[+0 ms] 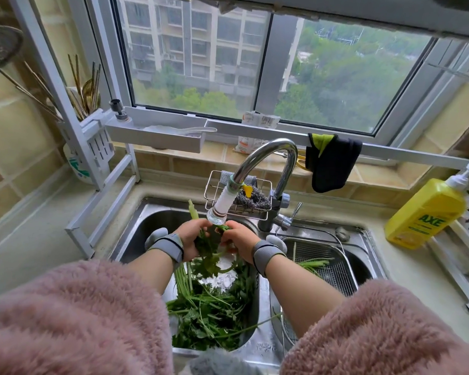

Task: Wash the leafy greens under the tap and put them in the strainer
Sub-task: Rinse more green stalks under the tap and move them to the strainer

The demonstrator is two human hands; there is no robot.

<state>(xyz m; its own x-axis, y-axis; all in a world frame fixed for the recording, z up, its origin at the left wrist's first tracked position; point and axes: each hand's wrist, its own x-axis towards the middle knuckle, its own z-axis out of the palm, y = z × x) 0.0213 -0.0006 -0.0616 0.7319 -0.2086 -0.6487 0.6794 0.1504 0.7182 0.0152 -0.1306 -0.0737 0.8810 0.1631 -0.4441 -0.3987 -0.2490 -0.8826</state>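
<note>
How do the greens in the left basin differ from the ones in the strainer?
The greens in the left basin are a big leafy heap; the greens in the strainer are only a few thin stems. The heap lies on the bare metal of the left basin, while the few stems rest on the mesh of the strainer in the right basin. The heap reaches under the hands; the stems lie untouched. Both are green.

Green leafy greens (pixel 209 315); pink fluffy sleeves (pixel 73 320); yellow soap bottle (pixel 425 215); grey wristbands (pixel 167 246); silver tap (pixel 268 155).
</note>
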